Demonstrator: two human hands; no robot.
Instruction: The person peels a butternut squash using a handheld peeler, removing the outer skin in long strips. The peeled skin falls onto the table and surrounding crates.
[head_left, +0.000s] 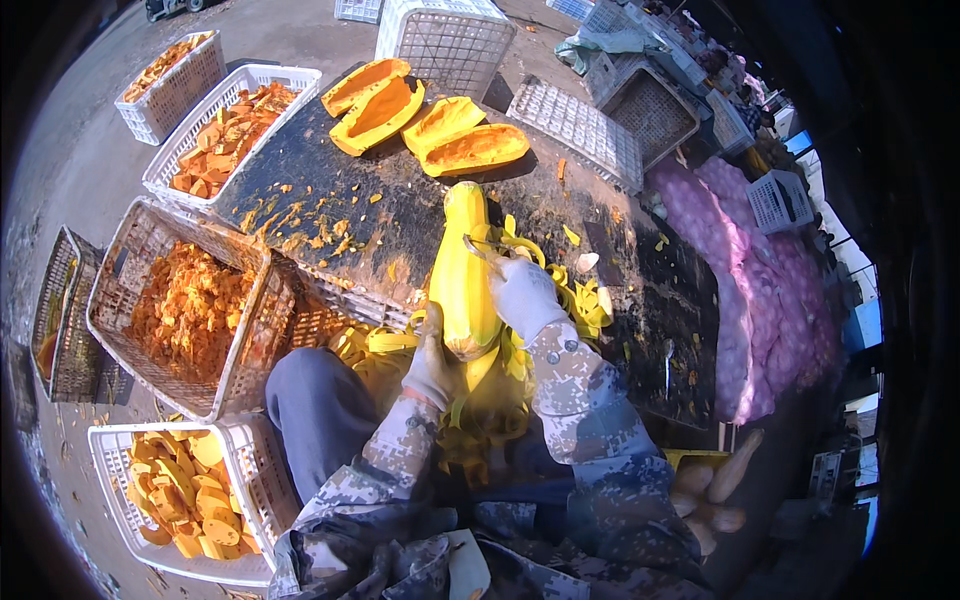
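A long yellow squash, largely peeled, lies lengthwise on the dark worktable before me. My left hand, in a pale glove, holds its near end from the left side. My gloved right hand grips a peeler, whose metal head is at the squash's upper right side. Curled strips of yellow peel lie right of the squash, and more peel hangs between my knees. Several hollowed squash halves rest at the table's far edge, orange flesh upwards.
At the left stand plastic crates of cut squash and a crate of orange pulp. A spoon lies at the table's right. Beyond it are pink mesh sacks. Whole squashes sit low at the right. Empty crates stand behind.
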